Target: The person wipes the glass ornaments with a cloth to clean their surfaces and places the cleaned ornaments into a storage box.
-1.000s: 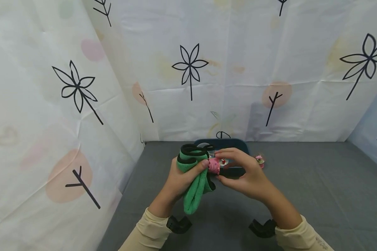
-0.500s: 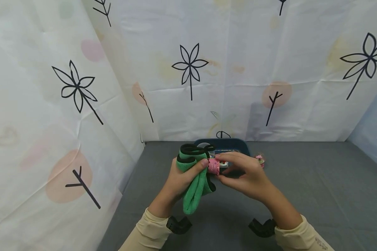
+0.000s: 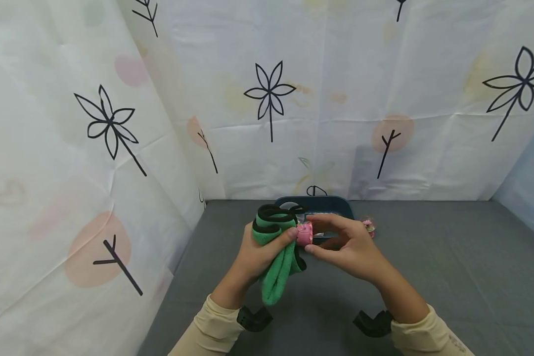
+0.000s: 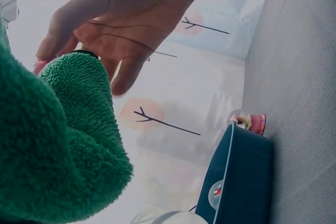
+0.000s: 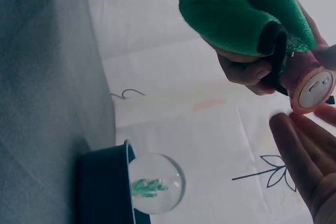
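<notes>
My left hand point(image 3: 259, 249) grips a folded green cloth point(image 3: 276, 282) with black edging. The cloth wraps a small snow globe point(image 3: 304, 234), whose pink base sticks out sideways to the right while its dome stays hidden. My left thumb presses where cloth meets base. From the right, the fingers of my right hand point(image 3: 351, 247) curve round that base, with index finger and thumb tips at its rim. In the right wrist view the base's underside point(image 5: 316, 88) shows a pale round disc. A black loop of the cloth point(image 5: 278, 51) hangs beside it.
A dark blue bin point(image 3: 338, 203) stands behind the hands near the back curtain. A clear globe with a green plant inside point(image 5: 156, 182) shows over its rim. Right of the bin, another pink-based globe point(image 3: 368, 227) stands on the grey table point(image 3: 440, 257).
My right fingertips have shifted slightly about the pink base, which has turned a little. The left hand keeps its grip on the cloth in nearly the same place.
</notes>
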`<state>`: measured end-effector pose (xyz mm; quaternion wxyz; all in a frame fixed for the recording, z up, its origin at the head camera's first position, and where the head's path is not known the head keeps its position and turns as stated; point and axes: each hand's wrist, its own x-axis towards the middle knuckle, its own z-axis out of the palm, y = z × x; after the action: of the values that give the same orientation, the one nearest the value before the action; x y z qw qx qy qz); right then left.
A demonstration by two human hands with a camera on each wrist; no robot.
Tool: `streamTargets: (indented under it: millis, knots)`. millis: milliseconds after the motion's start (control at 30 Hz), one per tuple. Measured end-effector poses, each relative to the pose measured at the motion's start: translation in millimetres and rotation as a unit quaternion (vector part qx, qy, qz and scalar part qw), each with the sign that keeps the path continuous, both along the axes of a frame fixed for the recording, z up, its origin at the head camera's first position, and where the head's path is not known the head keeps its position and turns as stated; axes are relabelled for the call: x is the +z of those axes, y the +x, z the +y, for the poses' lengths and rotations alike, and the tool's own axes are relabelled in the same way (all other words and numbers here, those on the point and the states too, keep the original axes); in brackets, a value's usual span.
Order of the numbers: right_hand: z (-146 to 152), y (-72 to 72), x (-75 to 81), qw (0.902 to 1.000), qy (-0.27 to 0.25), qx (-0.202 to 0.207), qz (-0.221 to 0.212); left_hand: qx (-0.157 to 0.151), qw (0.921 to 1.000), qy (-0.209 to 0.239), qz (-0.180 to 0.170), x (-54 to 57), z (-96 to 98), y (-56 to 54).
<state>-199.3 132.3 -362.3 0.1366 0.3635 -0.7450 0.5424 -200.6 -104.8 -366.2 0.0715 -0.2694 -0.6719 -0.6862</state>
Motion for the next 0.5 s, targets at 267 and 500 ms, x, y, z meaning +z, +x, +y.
streamTargets:
  millis: [267, 500]
  knots:
    - [-4.0, -3.9, 0.9, 0.9878, -0.013, 0.024, 0.153, -0.003, 0.9994, 0.017, -0.03, -1.7, -0.3, -0.8]
    - [-3.7, -3.6, 1.5, 0.9853, -0.011, 0.025, 0.169, -0.014, 0.999, 0.025, -0.035, -1.3, -0.1, -0.5]
